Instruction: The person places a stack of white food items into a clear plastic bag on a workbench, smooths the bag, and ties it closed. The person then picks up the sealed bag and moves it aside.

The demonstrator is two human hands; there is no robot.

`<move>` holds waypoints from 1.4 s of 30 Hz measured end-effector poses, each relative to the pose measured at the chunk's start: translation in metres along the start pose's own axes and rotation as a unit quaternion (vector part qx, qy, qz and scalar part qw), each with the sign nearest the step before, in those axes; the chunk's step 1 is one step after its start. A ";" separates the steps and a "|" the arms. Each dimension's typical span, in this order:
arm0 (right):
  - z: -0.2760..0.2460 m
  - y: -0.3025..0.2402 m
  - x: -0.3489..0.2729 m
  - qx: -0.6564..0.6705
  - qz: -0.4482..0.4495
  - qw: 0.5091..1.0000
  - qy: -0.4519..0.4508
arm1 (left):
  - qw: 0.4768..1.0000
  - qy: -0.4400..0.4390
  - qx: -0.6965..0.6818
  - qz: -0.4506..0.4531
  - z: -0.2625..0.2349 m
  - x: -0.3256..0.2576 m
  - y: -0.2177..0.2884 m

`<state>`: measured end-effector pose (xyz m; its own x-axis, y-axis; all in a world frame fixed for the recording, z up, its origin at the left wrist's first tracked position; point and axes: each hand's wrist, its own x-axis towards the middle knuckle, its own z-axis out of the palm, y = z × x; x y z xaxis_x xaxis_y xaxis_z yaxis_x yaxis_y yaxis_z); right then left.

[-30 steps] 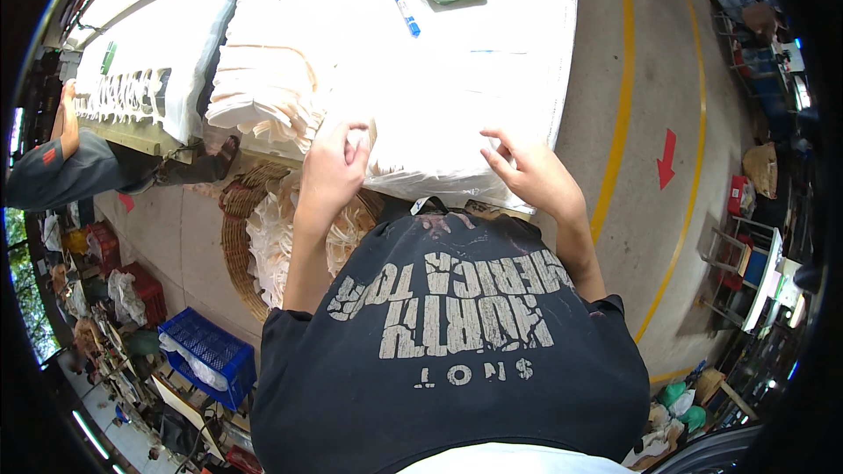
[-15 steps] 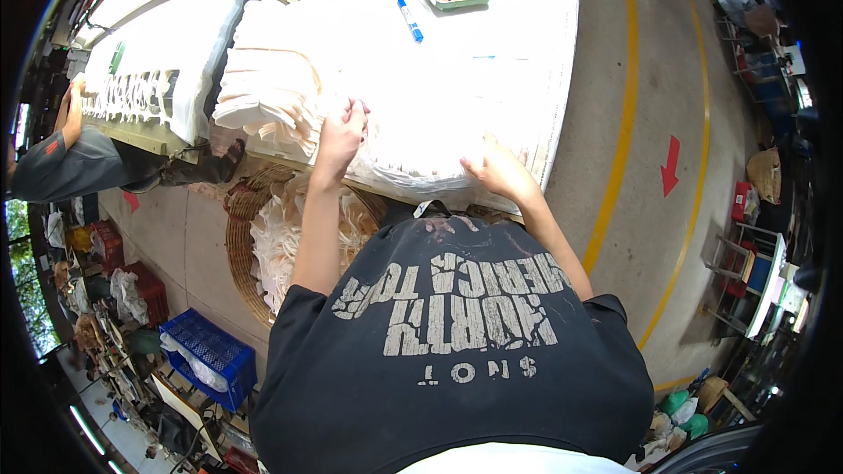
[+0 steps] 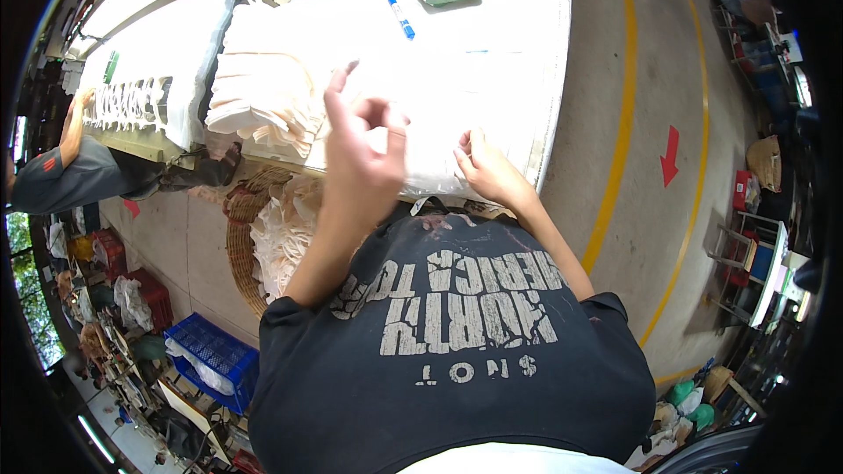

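Left hand [image 3: 364,162] spread; right hand [image 3: 488,170] curled, pinch unclear; layered, wavy-edged cream stack [image 3: 262,92] nearby.

Surface [image 3: 500,92] hard-lit, burnt out to near-pure white mid-frame; pale material there loses its edges. Layered cream stack [image 3: 263,92] keeps faint shading between folds. Left hand [image 3: 367,154] bright, fingertips softened against glare; right hand [image 3: 481,165] likewise washed along its upper side. Dark shirt [image 3: 474,412] exposed low, print legible. Floor [image 3: 588,61] mid-grey, soft shadow beside metal stand [image 3: 764,276]. Daylight glares through foliage [image 3: 33,298], far left; strip light [image 3: 92,441] lower left. Fisheye bows yellow lines [image 3: 629,61]; rim clutter squeezed, indistinct; corners black, bluish fringing upper left.
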<state>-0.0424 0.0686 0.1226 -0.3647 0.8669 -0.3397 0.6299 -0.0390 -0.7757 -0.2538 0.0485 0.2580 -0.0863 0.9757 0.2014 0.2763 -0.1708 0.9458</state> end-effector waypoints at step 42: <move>-0.060 -0.089 0.041 0.087 -0.237 0.958 -0.134 | 0.964 0.260 -0.005 -0.056 -0.126 -0.006 -0.046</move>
<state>-0.0725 0.1372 0.2095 -0.7590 0.6501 -0.0340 0.2353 0.2253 -0.9454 -0.3865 0.0327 0.2456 -0.5830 0.7884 0.1965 0.2287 -0.0728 0.9708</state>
